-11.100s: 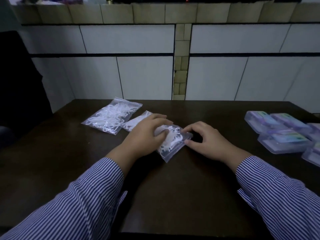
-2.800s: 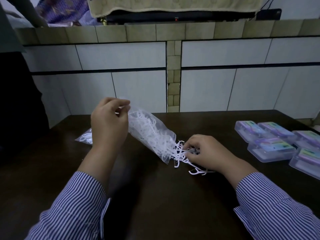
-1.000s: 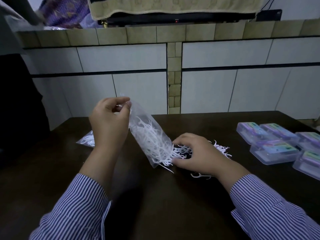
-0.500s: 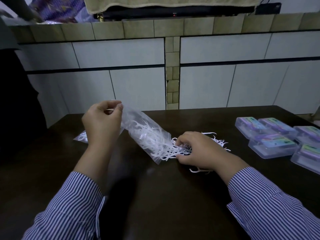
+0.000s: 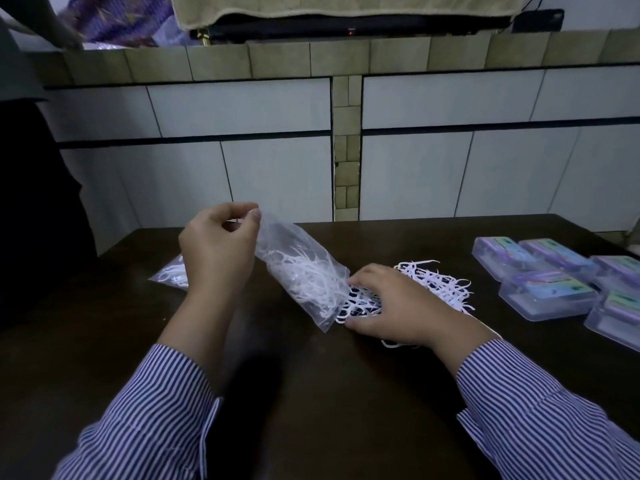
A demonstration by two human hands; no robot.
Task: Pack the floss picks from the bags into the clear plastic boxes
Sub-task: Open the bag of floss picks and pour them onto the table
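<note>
My left hand (image 5: 216, 251) pinches the closed end of a clear plastic bag (image 5: 301, 271) and holds it tilted, its open mouth down on the dark table (image 5: 311, 393). White floss picks still fill the lower half of the bag. My right hand (image 5: 394, 304) lies at the bag's mouth with its fingers curled over a pile of loose floss picks (image 5: 436, 282) spilled on the table. Several clear plastic boxes (image 5: 547, 296) with coloured labels, lids closed, sit at the right.
A second bag of floss picks (image 5: 171, 275) lies flat behind my left wrist. A white tiled wall (image 5: 485, 168) with a ledge rises just behind the table. Another person's arm (image 5: 52, 29) shows at the top left.
More floss picks have come out of the bag and the pile beside my right hand has grown. My left hand keeps the bag lifted by its closed end.
</note>
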